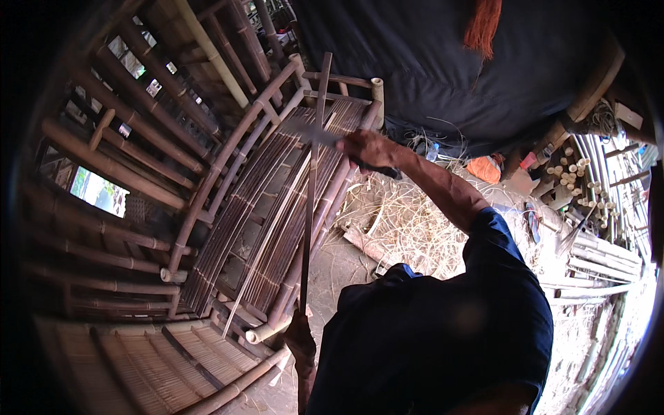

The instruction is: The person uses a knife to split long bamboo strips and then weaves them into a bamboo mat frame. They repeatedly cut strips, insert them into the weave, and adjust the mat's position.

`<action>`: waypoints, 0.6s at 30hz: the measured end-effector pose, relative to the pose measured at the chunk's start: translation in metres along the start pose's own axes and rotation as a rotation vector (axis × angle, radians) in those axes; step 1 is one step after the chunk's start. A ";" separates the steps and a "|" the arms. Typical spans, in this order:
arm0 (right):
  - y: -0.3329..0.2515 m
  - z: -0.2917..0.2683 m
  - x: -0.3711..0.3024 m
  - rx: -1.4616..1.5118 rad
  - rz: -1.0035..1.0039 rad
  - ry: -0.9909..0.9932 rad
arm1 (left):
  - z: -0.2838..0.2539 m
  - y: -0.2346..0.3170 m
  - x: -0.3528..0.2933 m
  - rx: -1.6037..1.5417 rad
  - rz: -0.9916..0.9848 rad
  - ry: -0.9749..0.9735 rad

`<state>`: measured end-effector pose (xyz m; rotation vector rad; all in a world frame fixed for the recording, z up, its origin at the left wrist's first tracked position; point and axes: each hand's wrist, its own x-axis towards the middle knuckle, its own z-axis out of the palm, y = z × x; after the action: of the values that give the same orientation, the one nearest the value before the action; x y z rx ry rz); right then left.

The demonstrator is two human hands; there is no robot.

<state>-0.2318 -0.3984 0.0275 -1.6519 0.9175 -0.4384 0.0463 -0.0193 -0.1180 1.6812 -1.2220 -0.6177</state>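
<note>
A long, flat bamboo strip (310, 207) stretches from low centre toward the far end of a bamboo bench (273, 200). My left hand (300, 337) is closed around its near end, in shadow beside the bench's front corner. Farther out, my right hand (370, 149) grips a knife. The grey knife blade (304, 131) points left and crosses the strip in its far part; it is somewhat blurred. Whether the edge bites into the strip, I cannot tell. A dark handle end shows below my right hand. The bench's slatted seat lies beneath the strip and blade.
Pale shavings (422, 225) heap on the floor right of the bench. A dark tarp (443, 69) hangs behind, with orange fibres (483, 29) at its top. Cut bamboo poles (570, 173) are stacked at right, near an orange bag (484, 168). A slatted bamboo platform (138, 360) stands lower left.
</note>
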 end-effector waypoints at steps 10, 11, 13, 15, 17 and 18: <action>-0.003 0.018 0.000 -0.153 0.087 -0.179 | -0.007 -0.001 -0.005 0.026 -0.029 0.007; -0.009 0.014 0.008 -0.206 0.089 -0.126 | -0.011 -0.001 -0.009 0.035 -0.038 0.020; -0.002 0.011 0.004 -0.100 0.119 -0.058 | -0.011 0.001 -0.007 0.039 -0.051 -0.006; 0.002 0.024 -0.004 -0.164 0.092 -0.193 | -0.012 0.000 -0.010 0.045 -0.058 -0.011; -0.003 0.022 0.001 -0.212 0.102 -0.217 | -0.014 -0.003 -0.014 0.051 -0.063 -0.011; -0.004 0.024 0.003 -0.221 0.142 -0.190 | -0.017 -0.003 -0.019 0.055 -0.072 -0.010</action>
<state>-0.2120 -0.3845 0.0234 -1.7792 0.9591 -0.0828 0.0540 0.0045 -0.1155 1.7765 -1.1992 -0.6419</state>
